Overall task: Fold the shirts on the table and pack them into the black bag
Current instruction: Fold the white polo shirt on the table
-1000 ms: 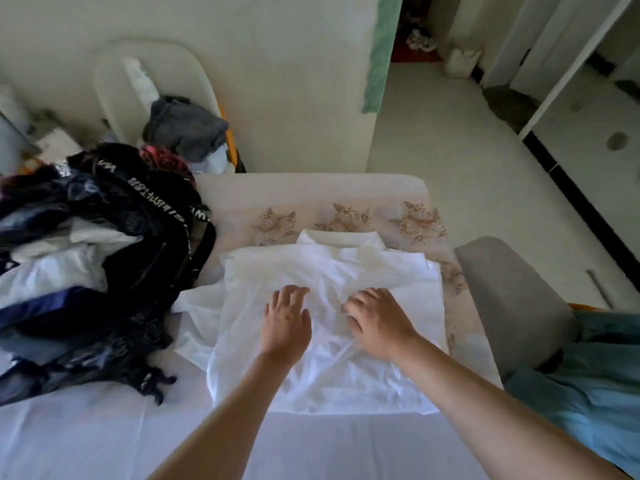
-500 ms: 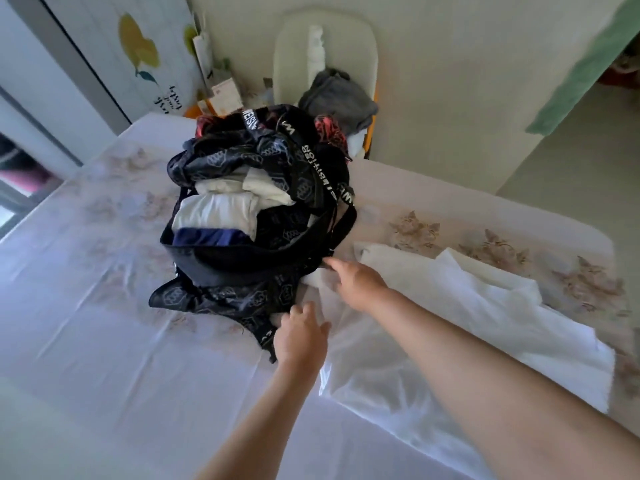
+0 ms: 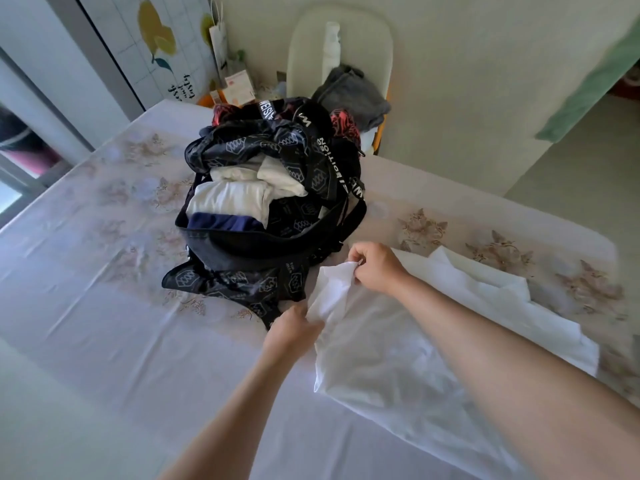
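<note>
Flat on the white shirt [image 3: 398, 358] a second ago, the right hand [image 3: 375, 268] now pinches its edge beside the black bag [image 3: 263, 244] (left hand [image 3: 291, 329] seemingly pinching too): a sleeve fold begins.

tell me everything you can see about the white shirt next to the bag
The thin white fabric shirt lies wrinkled and partly folded on the floral-covered table, right of the stuffed black printed bag. Layered edges show at its far side. The left hand and right hand each pinch its bag-side edge, lifting it; the rest lies flat. Contact with the bag is unclear.
</note>
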{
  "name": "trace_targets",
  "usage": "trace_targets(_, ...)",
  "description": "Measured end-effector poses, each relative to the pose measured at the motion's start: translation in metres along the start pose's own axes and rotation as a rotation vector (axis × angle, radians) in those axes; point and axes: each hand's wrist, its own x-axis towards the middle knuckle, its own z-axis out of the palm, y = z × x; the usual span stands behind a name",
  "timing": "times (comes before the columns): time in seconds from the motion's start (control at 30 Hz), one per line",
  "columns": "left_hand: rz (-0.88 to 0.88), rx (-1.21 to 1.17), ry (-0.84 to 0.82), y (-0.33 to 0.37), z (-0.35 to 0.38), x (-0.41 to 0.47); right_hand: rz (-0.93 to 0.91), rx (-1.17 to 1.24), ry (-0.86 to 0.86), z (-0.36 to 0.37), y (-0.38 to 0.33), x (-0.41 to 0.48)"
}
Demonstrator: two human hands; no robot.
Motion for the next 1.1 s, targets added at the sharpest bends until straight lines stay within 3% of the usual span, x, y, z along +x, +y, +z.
trace_targets(0.1, 0.074, -0.025, 0.123, 0.006, -0.002, -0.004, 0.030, 0.152, 0.058, -0.015, 0.006, -0.017)
trace_targets(0.17, 0.286, -0.175, 0.251, 0.016, 0.001, -0.016, 0.065, 0.203, 0.137, -0.025, 0.020, -0.033)
trace_targets(0.2, 0.409, -0.230, 0.230, 0.022, 0.004, -0.023, 0.077, 0.180, 0.181, -0.031, 0.030, -0.042)
trace_targets(0.27, 0.546, -0.168, -0.015, 0.033, 0.012, -0.039, 0.093, -0.013, 0.167, -0.041, 0.056, -0.060)
trace_targets(0.33, 0.540, 0.068, -0.349, 0.037, 0.027, -0.047, 0.164, -0.339, 0.031, -0.047, 0.077, -0.082)
trace_targets(0.4, 0.523, 0.314, -0.468, 0.036, 0.043, -0.045, 0.250, -0.473, -0.045, -0.046, 0.091, -0.097)
trace_targets(0.47, 0.518, 0.323, -0.334, 0.034, 0.054, -0.042, 0.228, -0.437, 0.045, -0.038, 0.092, -0.101)
trace_targets(0.57, 0.575, 0.235, -0.052, 0.026, 0.062, -0.038, 0.041, -0.431, 0.244, -0.016, 0.077, -0.096)
trace_targets(0.67, 0.534, 0.373, -0.118, 0.015, 0.065, -0.032, -0.103, -0.549, 0.162, 0.006, 0.075, -0.092)
trace_targets(0.77, 0.489, 0.331, -0.169, 0.008, 0.063, -0.024, -0.062, -0.799, -0.007, 0.009, 0.091, -0.094)
trace_targets(0.83, 0.475, 0.283, -0.137, 0.009, 0.061, -0.020, -0.027, -0.854, 0.080, 0.003, 0.092, -0.093)
trace_targets(0.93, 0.413, 0.239, -0.070, 0.015, 0.061, -0.014, -0.219, -0.906, 0.216, -0.006, 0.073, -0.074)
trace_targets(1.03, 0.317, 0.267, -0.060, 0.022, 0.062, -0.012, -0.387, -0.883, -0.001, -0.005, 0.054, -0.045)
trace_targets(1.1, 0.251, 0.357, -0.044, 0.028, 0.061, -0.014, -0.370, -0.973, -0.211, -0.002, 0.045, -0.034)
